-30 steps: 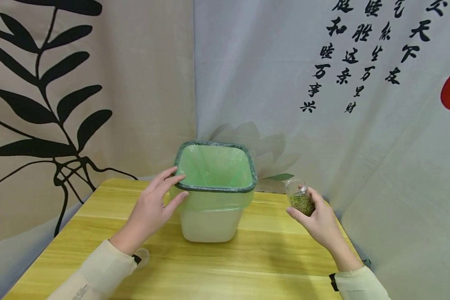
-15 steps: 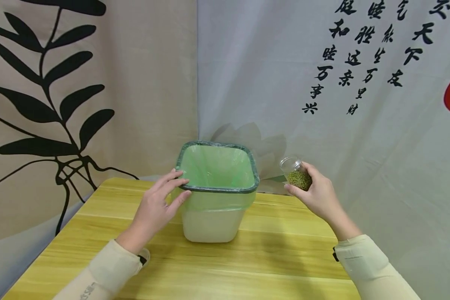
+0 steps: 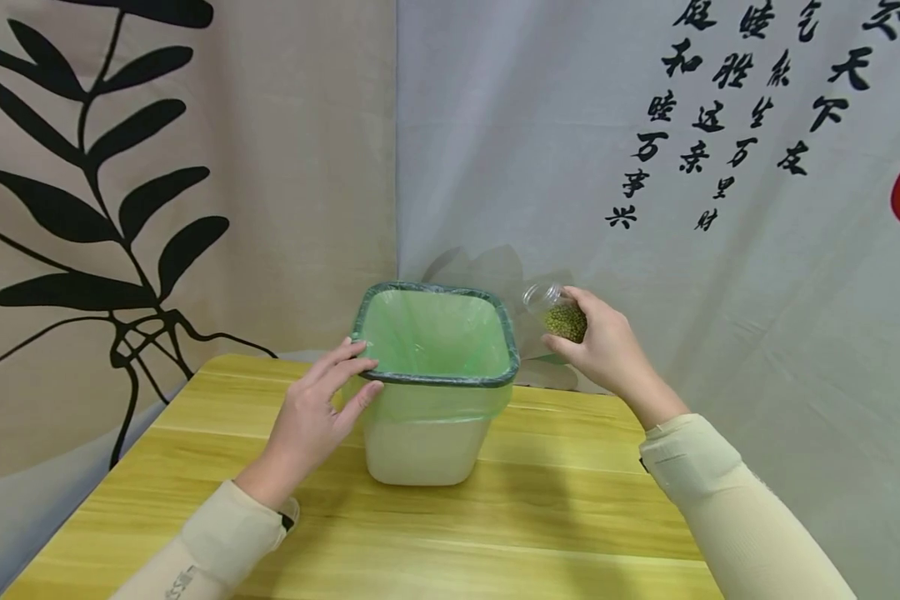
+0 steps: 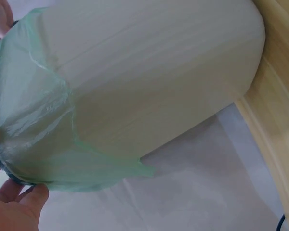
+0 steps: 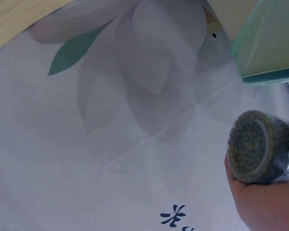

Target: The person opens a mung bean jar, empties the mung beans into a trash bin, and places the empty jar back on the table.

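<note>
A trash bin [image 3: 427, 450] with a pale body stands on the table, lined with a green bag [image 3: 435, 333] folded over its dark rim. My left hand [image 3: 315, 417] grips the bin's left rim, fingertips over the edge and thumb on the front outside. In the left wrist view, its thumb [image 4: 36, 197] lies against the bag. My right hand [image 3: 600, 342] holds a clear jar [image 3: 566, 321] of small green beans, resembling mung beans, just right of the bin and above the table. The jar tilts, its uncapped mouth pointing up and left toward the bin.
The wooden table [image 3: 420, 542] ends at a beige and grey cloth backdrop [image 3: 532, 125] printed with a plant and writing. Beside my left wrist is a clear round object [image 3: 292, 507], mostly hidden by the sleeve.
My right hand has raised the jar of beans and brought it left toward the bin, tilting it further. My left hand stays on the rim.
</note>
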The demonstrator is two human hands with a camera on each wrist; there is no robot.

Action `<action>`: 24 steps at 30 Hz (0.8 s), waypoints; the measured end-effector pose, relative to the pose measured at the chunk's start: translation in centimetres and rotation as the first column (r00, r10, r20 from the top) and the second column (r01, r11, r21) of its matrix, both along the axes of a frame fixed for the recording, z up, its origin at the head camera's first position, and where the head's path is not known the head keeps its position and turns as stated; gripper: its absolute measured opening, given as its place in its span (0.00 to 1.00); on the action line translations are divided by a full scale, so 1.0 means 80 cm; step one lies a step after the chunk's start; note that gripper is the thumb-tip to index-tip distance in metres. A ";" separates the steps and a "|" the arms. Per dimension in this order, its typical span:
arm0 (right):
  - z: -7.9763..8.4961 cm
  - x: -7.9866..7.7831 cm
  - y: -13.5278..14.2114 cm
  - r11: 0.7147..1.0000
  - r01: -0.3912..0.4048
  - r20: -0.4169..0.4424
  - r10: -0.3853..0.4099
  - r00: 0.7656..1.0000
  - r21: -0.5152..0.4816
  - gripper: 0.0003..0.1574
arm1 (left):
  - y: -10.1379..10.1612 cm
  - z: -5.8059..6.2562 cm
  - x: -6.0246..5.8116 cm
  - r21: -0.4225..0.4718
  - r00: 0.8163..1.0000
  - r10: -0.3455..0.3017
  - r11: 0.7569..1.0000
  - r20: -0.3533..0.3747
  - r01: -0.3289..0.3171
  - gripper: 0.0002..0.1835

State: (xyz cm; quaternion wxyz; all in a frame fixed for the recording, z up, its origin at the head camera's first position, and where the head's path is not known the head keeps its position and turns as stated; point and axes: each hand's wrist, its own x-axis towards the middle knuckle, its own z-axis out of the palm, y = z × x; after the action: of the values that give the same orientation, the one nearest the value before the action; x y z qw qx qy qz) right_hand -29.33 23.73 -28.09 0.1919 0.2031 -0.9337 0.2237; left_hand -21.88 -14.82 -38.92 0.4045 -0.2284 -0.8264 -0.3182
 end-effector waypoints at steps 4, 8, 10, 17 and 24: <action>0.011 -0.008 -0.014 1.000 -0.015 -0.015 0.015 1.000 0.026 0.48 | -0.001 0.000 0.000 0.007 1.000 0.003 1.000 0.003 -0.004 0.20; 0.022 -0.013 -0.027 0.998 -0.027 -0.026 0.028 0.999 0.053 0.48 | -0.001 0.000 0.002 0.006 1.000 0.012 1.000 0.016 -0.012 0.19; 0.026 -0.014 -0.033 0.997 -0.033 -0.028 0.035 0.999 0.065 0.48 | -0.001 0.001 0.002 0.005 1.000 0.015 1.000 0.017 -0.015 0.19; 0.035 -0.018 -0.049 0.994 -0.044 -0.036 0.047 0.998 0.095 0.47 | 0.000 0.000 0.001 0.009 1.000 0.010 1.000 0.003 -0.010 0.19; 0.039 -0.022 -0.060 0.990 -0.051 -0.016 0.054 0.998 0.134 0.47 | 0.000 -0.001 0.001 0.012 1.000 0.014 1.000 0.010 -0.014 0.19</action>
State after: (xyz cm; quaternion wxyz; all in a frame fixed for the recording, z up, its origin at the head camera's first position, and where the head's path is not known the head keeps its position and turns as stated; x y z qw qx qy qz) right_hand -31.07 18.97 -25.00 0.1812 0.2421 -0.9390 0.1638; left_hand -21.82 -14.83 -38.97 0.4038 -0.2187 -0.8281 -0.3216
